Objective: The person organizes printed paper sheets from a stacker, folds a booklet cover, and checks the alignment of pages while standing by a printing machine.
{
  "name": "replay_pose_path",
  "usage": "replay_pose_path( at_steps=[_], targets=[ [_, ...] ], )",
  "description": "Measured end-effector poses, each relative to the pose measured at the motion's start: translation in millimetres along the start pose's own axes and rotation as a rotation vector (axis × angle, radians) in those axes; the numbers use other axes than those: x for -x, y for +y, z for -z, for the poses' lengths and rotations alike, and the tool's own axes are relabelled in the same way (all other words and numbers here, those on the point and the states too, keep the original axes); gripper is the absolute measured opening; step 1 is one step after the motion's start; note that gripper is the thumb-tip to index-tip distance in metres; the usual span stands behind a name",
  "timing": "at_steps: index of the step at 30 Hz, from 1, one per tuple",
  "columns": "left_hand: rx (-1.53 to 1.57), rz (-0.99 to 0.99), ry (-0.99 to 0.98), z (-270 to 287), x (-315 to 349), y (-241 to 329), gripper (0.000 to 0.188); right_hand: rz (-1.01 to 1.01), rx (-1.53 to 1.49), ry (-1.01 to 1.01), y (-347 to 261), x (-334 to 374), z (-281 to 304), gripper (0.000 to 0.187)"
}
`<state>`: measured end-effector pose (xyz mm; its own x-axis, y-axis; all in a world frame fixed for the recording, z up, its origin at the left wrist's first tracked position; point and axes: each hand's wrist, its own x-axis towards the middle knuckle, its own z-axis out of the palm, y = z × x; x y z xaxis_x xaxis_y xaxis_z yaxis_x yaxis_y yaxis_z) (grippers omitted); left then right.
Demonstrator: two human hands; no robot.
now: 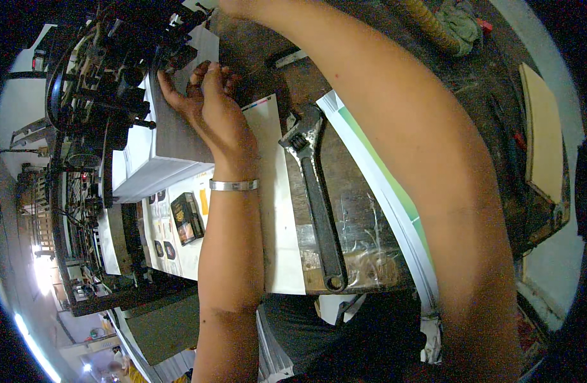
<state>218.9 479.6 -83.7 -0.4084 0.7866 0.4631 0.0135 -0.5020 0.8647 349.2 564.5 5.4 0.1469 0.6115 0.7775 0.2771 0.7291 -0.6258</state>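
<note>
My left hand point(211, 105), with a metal bangle point(234, 185) at the wrist, is at the side of a thick stack of paper point(175, 137). Its index finger stretches toward the machine and the other fingers curl loosely, with nothing seen in them. The stack stands against a dark printing machine point(108, 96). My right forearm point(395, 115) crosses the table to the top edge, where only the edge of my right hand point(233, 7) shows; its fingers are hidden. An adjustable wrench point(316, 198) lies between my arms, touched by neither hand.
Under the wrench is a worn wooden table point(370, 217). Left of my forearm, a small dark box point(187, 218) rests on a printed sheet point(162, 226). White and green sheets point(383, 179) lie partly under my right arm. A cloth point(458, 29) and a pale board point(541, 134) are at the right.
</note>
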Motion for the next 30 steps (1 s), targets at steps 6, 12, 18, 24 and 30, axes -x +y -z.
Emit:
replay_pose_path(
  at_steps=[6,12,18,24,30],
  targets=[
    [-0.001,-0.016,0.002,2.1,-1.8,-3.0,0.083,0.019,0.016,0.01,-0.7,1.9,-0.4,0.029],
    [0.005,-0.02,0.004,-0.4,-1.3,-1.5,0.083,0.004,0.037,0.025,5.3,-2.7,-7.6,0.03],
    [0.003,-0.019,0.014,0.5,-1.4,-1.5,0.084,-0.008,0.042,0.036,5.6,-3.2,-11.6,0.031],
    [0.019,-0.008,0.019,0.4,-1.7,-0.3,0.084,0.002,0.032,0.034,3.0,-0.4,-8.0,0.032],
    [0.041,-0.028,-0.003,-1.2,-2.9,-2.6,0.084,-0.01,0.052,0.044,5.0,-3.5,-9.6,0.031]
  ],
)
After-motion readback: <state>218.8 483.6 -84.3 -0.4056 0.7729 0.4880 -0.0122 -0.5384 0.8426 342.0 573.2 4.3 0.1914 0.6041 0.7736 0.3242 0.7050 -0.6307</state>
